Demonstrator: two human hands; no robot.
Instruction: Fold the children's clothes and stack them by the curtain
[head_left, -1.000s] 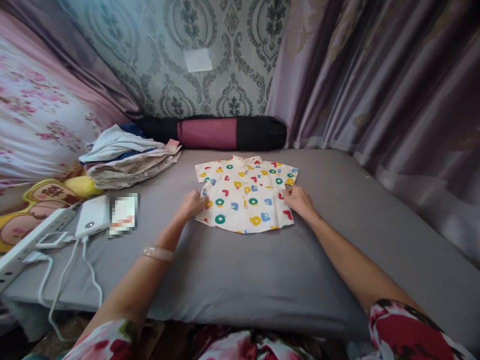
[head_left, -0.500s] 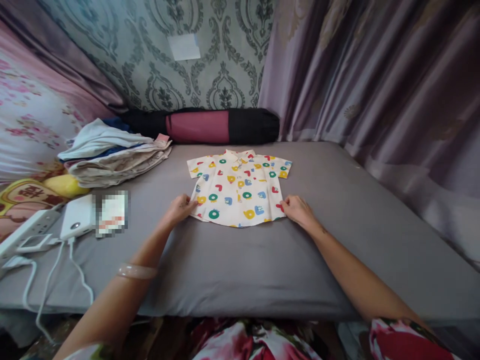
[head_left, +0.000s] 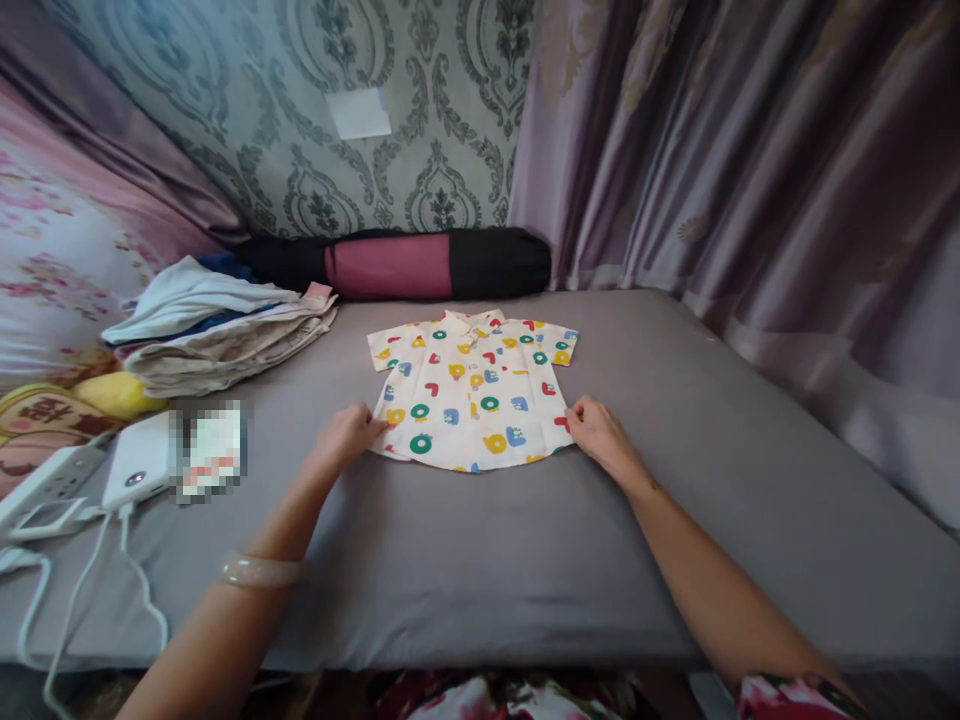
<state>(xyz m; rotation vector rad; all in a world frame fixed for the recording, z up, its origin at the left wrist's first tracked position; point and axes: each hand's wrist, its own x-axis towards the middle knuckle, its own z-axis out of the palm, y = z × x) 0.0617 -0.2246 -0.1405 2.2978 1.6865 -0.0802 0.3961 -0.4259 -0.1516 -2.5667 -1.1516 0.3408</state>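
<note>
A small short-sleeved shirt, cream with red, green, blue and yellow prints, lies spread flat with its collar pointing away from me. My left hand pinches the shirt's left side edge just above the hem. On the opposite side, my right hand has its fingers closed on the right edge at about the same height. Beneath the shirt is a grey sheet. A pale bangle circles my left forearm.
Folded clothes are stacked at the back left. A black and maroon roll lies along the wall. To the left are a white power strip, a white charger box with cables, and a blurred-out item. Curtains hang at right.
The whole scene sits slightly lower and further left as my head tilts. Both hands stay at the shirt's side edges, and the shirt lies much as before.
</note>
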